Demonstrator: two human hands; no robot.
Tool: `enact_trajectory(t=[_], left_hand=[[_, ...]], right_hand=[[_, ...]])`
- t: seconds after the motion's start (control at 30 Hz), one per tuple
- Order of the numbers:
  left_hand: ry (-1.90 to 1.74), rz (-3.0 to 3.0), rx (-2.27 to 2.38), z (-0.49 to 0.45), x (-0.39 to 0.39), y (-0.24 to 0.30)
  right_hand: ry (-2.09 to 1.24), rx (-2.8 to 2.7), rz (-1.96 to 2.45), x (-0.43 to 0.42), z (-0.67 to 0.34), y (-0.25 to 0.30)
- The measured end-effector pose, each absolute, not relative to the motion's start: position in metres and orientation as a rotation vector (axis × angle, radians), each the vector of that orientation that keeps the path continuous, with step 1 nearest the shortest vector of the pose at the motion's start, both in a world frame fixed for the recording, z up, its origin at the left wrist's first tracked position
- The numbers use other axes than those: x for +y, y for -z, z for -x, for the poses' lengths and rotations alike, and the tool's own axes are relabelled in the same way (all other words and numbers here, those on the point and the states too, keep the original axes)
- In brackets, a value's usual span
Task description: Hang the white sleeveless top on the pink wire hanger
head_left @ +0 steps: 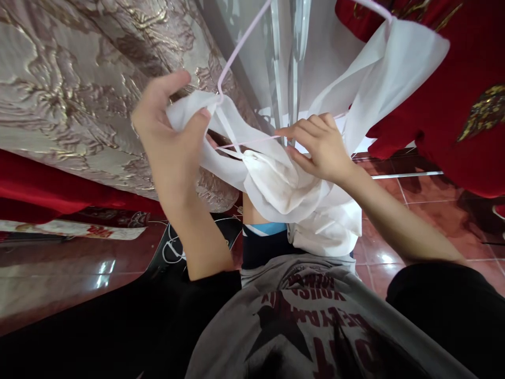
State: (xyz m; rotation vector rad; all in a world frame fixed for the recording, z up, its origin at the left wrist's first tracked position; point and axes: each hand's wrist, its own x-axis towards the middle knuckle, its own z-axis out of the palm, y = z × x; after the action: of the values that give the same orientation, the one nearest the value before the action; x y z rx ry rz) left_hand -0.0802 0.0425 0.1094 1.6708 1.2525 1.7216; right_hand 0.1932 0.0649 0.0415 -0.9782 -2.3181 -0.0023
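A sheer white garment (276, 184) hangs before me on a pale pink hanger (240, 50), its straps near the hanger's left end. My left hand (169, 129) is at that end. Its thumb lies on the white fabric, the index finger is raised, and a fingertip shows below the strap. A thin pink cord (252, 141) runs taut from near that fingertip to my right hand (317, 147). The right index fingertip and thumb are at the cord's end, the other fingers curled. Part of the right hand is in front of the garment. The left hand's lower fingers are mostly hidden behind fabric.
Embossed pinkish-gold fabric (79, 95) hangs on the left, and a red garment with gold sequins (442, 105) on the right. Metal rack poles (294, 63) stand behind. Below are a red tiled floor (414, 195) and a white cable (171, 250) on a black seat.
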Motion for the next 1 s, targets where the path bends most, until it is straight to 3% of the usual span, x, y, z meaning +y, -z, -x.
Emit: enact_trajectory(t=[0.17, 0.33, 0.47, 0.7, 0.9, 1.0], left_hand=[[-1.859, -1.147, 0.977, 0.114, 0.052, -0.098], [-1.905, -0.623, 0.906, 0.127, 0.042, -0.041], [-1.804, -0.666, 0.882, 0.091, 0.023, -0.011], [-1.711, -0.962, 0.666, 0.001, 0.022, -0.033], [-1.798, -1.020, 0.776, -0.007, 0.024, -0.033], [-1.754, -0.989, 0.866, -0.007, 0.022, -0.032]], right_hand=[[0.004, -2.282, 1.002, 0.062, -0.203, -0.043], [0.013, -2.275, 0.997, 0.058, -0.194, -0.038], [-0.003, -2.291, 0.984, 0.055, -0.180, -0.036], [-0.096, -2.204, 1.079, 0.027, -0.166, -0.055], [0.164, -1.158, 1.050, 0.027, -0.204, -0.029], [-0.041, -1.176, 1.082, 0.044, -0.225, 0.005]])
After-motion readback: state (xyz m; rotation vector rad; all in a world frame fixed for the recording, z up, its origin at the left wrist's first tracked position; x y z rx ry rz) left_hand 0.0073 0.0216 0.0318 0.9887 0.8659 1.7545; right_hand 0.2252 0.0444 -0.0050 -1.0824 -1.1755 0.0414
